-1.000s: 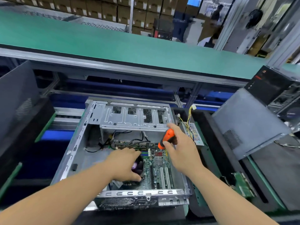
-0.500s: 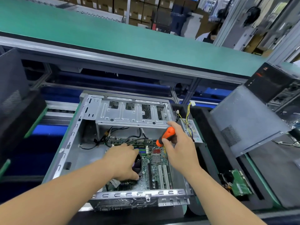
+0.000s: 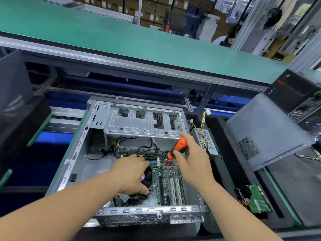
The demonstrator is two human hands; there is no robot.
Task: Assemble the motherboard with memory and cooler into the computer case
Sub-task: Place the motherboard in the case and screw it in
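- Your left hand (image 3: 132, 173) lies curled over the cooler (image 3: 147, 176), bracing the motherboard (image 3: 166, 186) seated in the computer case (image 3: 73, 164).
- Your right hand (image 3: 192, 164) grips one orange screwdriver (image 3: 177, 148); if its tip slips, it could gouge the board.
- Beyond: two white slots (image 3: 175, 186), four drive-cage openings (image 3: 140, 114).
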